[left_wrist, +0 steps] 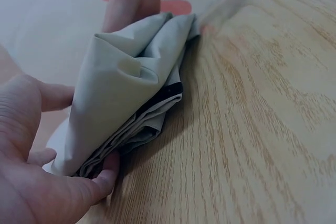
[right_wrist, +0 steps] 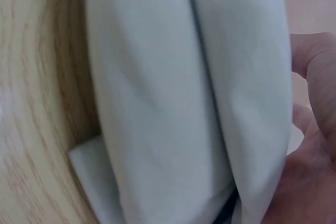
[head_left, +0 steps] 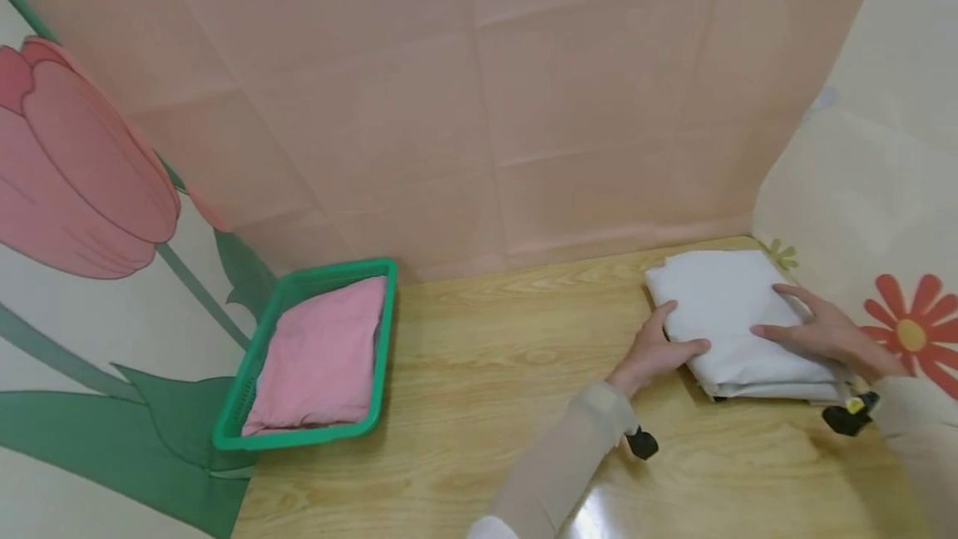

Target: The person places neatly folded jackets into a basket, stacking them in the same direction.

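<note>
A thick bundle of folded white cloth (head_left: 722, 306) lies at the right end of the wooden table. Its stacked layers and a dark strip near the lower edge show in the left wrist view. My left hand (head_left: 659, 346) grips the bundle's left side, thumb on top, with a fingertip (left_wrist: 109, 174) tucked against the lower layers. On the opposite side my right hand (head_left: 827, 331) holds the cloth, its thumb lying on the top face; some of its fingers are hidden. The folds (right_wrist: 173, 98) fill most of the right wrist view.
At the table's left end stands a green plastic basket (head_left: 380, 373) with a folded pink cloth (head_left: 322, 356) inside. Bare wooden tabletop (head_left: 479, 373) lies between basket and bundle. A pinkish sheet (head_left: 479, 106) hangs behind; flower-printed panels (head_left: 861, 190) flank both sides.
</note>
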A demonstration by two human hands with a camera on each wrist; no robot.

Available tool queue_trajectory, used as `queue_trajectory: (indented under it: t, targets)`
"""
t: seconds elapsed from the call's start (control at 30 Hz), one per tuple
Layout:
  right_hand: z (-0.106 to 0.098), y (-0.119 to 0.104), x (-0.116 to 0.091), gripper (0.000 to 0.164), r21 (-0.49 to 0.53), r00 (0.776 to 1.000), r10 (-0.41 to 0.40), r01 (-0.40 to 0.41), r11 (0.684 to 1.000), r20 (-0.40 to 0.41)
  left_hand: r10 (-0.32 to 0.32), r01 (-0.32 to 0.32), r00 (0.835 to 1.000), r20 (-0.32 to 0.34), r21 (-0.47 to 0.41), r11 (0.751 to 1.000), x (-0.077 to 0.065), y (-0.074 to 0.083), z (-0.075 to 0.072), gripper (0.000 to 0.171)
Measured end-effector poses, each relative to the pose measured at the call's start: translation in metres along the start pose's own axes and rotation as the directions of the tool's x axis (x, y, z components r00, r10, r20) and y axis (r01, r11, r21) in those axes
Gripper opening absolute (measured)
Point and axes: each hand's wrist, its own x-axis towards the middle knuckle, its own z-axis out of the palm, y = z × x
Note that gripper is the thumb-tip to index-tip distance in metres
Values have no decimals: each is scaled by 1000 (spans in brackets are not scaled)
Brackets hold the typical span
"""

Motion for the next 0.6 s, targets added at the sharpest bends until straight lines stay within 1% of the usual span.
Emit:
queue_trajectory:
  t: [0.1,0.23,0.3,0.43,0.6]
  targets:
    - [-1,2,1,121,33,999,8,-10,999,35,-5,5,1000,0,-33,999,1,0,-3,73]
    - [-3,3,-1,116,81,997,-8,2,997,72,-30,31,1000,8,-106,994,3,1,-7,73]
    - [-4,4,-2,113,116,996,-17,7,993,85,-42,44,999,16,-121,992,3,1,-8,73]
    - [-4,7,-6,105,196,993,-45,22,980,112,-56,58,998,24,-114,992,4,0,-9,74]
    - [-1,9,-10,95,319,988,-100,56,946,120,-53,53,999,10,-78,996,5,0,-13,75]
